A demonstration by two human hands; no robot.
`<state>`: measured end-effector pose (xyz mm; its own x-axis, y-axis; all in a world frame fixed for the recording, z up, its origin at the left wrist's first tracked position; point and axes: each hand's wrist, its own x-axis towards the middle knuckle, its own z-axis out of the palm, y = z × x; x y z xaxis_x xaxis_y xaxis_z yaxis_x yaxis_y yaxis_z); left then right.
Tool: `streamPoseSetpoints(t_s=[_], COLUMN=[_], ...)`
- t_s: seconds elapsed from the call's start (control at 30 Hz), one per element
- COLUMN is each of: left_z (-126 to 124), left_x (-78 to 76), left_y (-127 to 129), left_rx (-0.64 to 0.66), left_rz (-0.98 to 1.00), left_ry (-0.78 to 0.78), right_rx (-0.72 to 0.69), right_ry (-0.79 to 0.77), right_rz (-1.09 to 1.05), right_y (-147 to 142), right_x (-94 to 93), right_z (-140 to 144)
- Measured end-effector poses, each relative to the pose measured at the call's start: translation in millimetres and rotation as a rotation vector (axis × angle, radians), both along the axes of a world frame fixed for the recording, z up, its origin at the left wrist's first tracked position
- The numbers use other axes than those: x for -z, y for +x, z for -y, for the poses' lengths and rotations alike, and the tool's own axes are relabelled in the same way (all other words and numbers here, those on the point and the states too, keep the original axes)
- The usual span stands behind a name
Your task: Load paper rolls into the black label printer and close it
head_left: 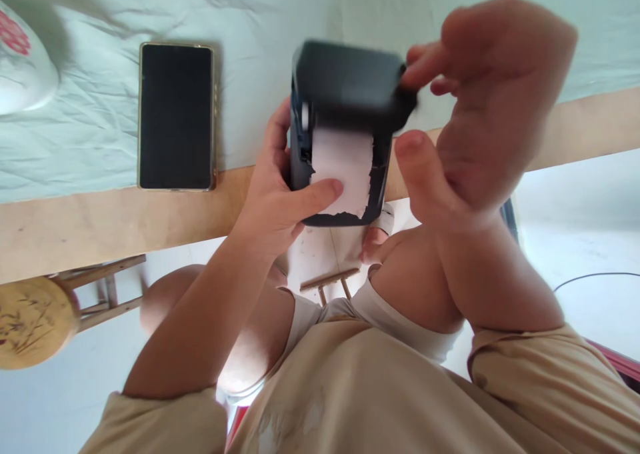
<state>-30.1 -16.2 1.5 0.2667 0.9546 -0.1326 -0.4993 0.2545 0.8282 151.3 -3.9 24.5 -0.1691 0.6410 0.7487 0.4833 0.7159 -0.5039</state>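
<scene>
A dark portable receipt printer is held up at the table's front edge, its upper cover blurred by motion. My left hand grips its left side from below. The left thumb presses on a white paper strip with torn, ragged edges that comes out from under the cover. At the cover's right corner is my right hand, slightly blurred. Its fingertips touch or nearly touch that corner, and its thumb stands apart below them.
A tablet or phone with a dark screen lies on the pale green tablecloth, left of the printer. Part of a white object with a red pattern shows at far left. Below the wooden table edge stands a round wooden stool.
</scene>
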Motion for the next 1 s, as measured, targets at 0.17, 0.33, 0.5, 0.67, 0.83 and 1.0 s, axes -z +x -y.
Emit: streamPoseSetpoints(t_s=[0.17,0.33,0.5,0.67,0.83,1.0], left_z=[-3,-3,0,-1,0,3], left_x=[4.9,6.9,4.7,2.7,2.0,-0.4], left_y=[-2,-2,0,2,3,3], left_rx=[0.086,0.087,0.062,0.062,0.091,0.083], left_rz=[0.060,0.135,0.160,0.216,0.197,0.082], left_ry=[0.060,0.123,0.058,0.030,0.003,-0.018], right_rx=[-0.019,-0.066,-0.087,-0.113,-0.070,-0.068], right_ry=[-0.020,-0.094,-0.111,-0.083,-0.077,-0.086], right_rz=[0.240,0.284,0.287,0.282,0.254,0.260], right_y=[-2,-5,-8,-6,-5,-5], right_x=[-4.2,-12.1,-14.4,-12.4,-5.7,-3.0], right_z=[1,9,11,11,8,5])
